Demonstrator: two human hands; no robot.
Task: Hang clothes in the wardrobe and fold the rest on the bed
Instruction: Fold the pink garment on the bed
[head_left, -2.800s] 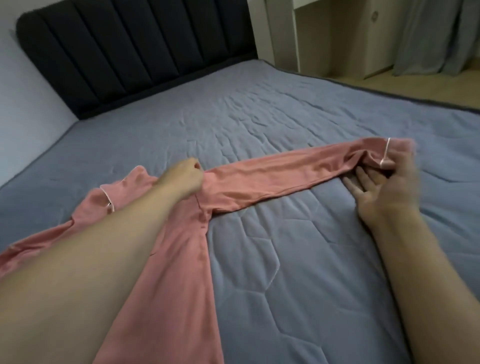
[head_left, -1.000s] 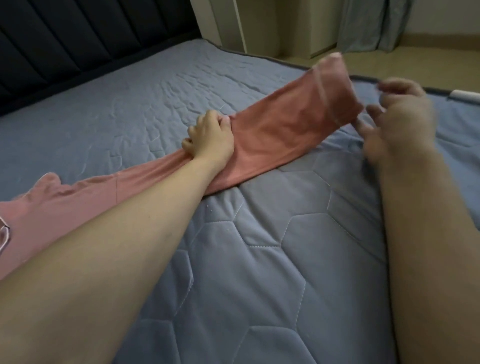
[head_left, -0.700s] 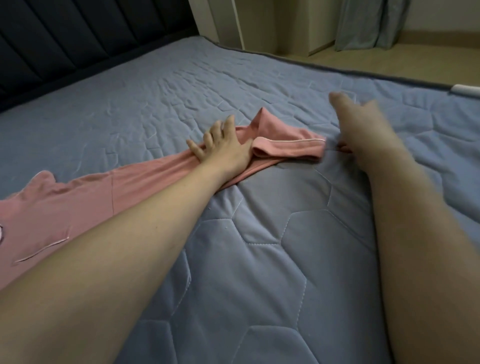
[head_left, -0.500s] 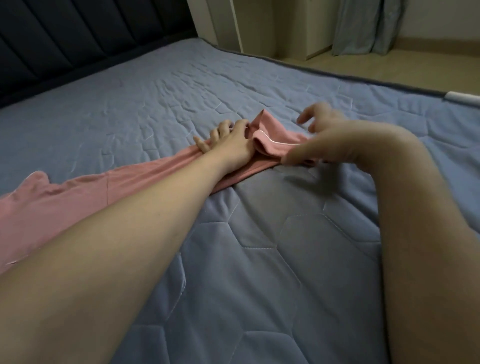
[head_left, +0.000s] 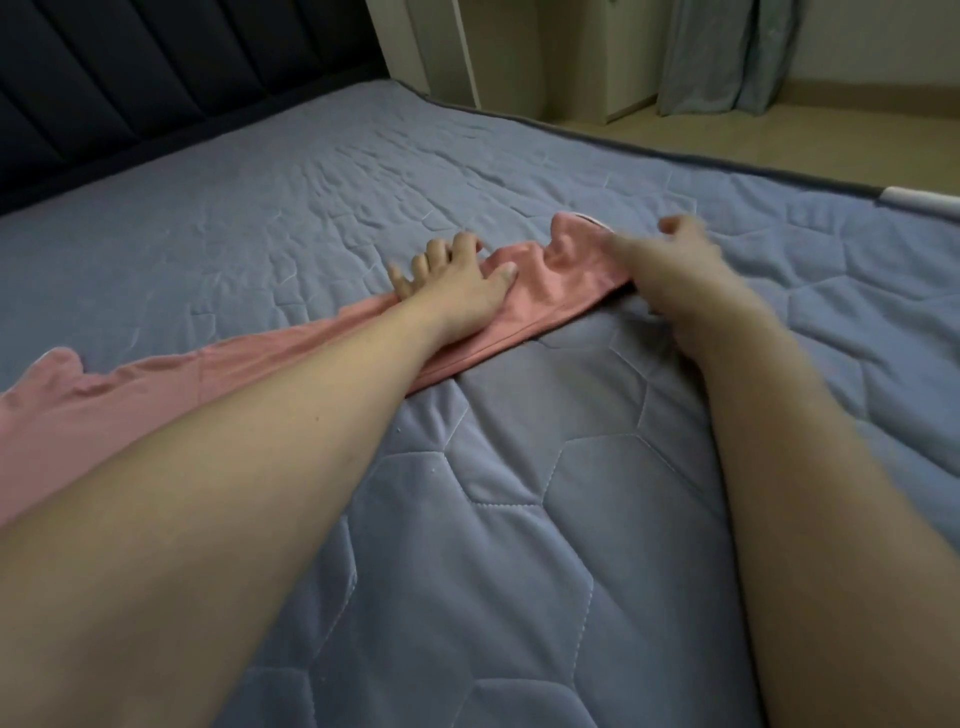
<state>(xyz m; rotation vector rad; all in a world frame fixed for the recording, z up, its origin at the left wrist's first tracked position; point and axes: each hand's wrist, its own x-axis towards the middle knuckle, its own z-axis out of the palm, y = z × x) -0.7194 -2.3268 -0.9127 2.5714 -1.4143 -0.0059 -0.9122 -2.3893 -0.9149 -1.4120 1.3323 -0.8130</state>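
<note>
A pink garment (head_left: 171, 379) with white piping lies stretched across the blue quilted bed (head_left: 519, 519), its long sleeve running from the left edge toward the middle. My left hand (head_left: 457, 280) presses flat on the sleeve with its fingers spread. Just right of it the sleeve's cuff end (head_left: 561, 265) is bunched and raised. My right hand (head_left: 675, 260), blurred by motion, pinches that cuff end between thumb and fingers.
A dark padded headboard (head_left: 156, 93) stands at the back left. Beyond the bed's far edge are pale cabinet doors (head_left: 493, 52), a grey curtain (head_left: 727, 52) and wooden floor (head_left: 831, 135). A white object (head_left: 919, 200) lies at the bed's right edge.
The view shifted right along the sleeve. My left hand moved from the shoulder to the forearm part and flattened. My right hand folded the cuff back toward the left hand and now tugs it.
</note>
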